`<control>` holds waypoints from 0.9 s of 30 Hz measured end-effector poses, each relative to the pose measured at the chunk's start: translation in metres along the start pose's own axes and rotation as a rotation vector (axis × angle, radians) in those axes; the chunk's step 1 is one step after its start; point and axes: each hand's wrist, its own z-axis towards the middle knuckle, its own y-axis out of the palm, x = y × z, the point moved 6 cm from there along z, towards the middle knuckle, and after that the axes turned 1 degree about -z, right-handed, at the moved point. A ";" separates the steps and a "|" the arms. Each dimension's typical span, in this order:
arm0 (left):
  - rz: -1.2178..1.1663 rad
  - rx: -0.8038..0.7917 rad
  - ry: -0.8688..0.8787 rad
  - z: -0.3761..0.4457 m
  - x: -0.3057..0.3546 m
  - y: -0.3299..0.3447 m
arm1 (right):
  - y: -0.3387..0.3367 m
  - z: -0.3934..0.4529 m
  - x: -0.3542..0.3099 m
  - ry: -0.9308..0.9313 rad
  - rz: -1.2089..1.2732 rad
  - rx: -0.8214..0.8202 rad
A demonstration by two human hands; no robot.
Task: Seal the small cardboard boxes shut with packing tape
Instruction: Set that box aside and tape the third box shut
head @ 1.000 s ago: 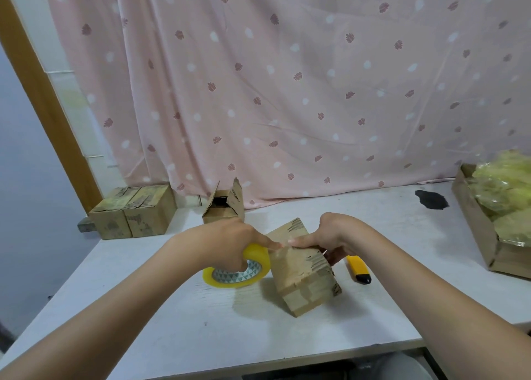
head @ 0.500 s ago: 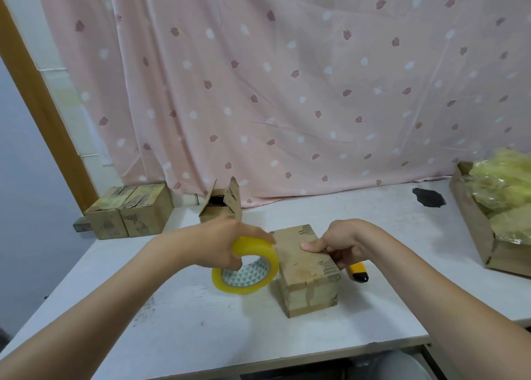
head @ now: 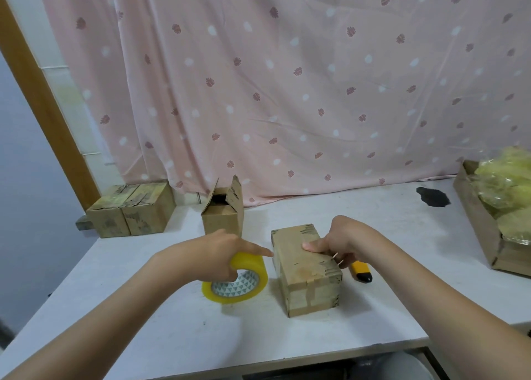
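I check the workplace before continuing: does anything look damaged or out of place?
A dark irregular patch marks the white table at the far right, like a stain or chipped surface. Nothing else stands out.

Four small cardboard boxes [head: 306,267], one tape roll [head: 235,282], one yellow knife [head: 361,271], one tray [head: 485,230].

A pink curtain [head: 287,92] with leaf prints and white dots hangs behind a white table [head: 172,336], with a brown wooden frame [head: 37,92] and grey wall [head: 26,192] at left.
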 end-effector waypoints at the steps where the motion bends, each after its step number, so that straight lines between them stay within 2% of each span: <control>1: 0.008 0.000 -0.001 0.002 0.001 0.000 | -0.002 -0.003 -0.004 -0.021 -0.105 0.097; 3: 0.019 -0.005 -0.003 0.006 0.004 0.001 | -0.006 -0.010 -0.013 -0.074 -0.282 0.306; 5: 0.024 -0.011 -0.003 0.009 0.005 0.001 | -0.001 -0.017 -0.022 -0.130 -0.353 0.370; 11: 0.047 0.010 0.005 0.007 0.009 -0.001 | 0.021 -0.027 -0.048 -0.079 -0.502 0.171; 16: 0.024 0.028 -0.003 0.005 0.008 -0.001 | 0.033 -0.013 -0.055 -0.023 -0.624 0.158; 23: -0.153 0.082 -0.003 -0.013 -0.002 -0.006 | 0.024 -0.014 -0.054 0.055 -0.624 0.056; 27: -0.167 0.173 0.013 -0.024 -0.005 -0.018 | 0.017 -0.025 -0.047 0.058 -0.433 -0.091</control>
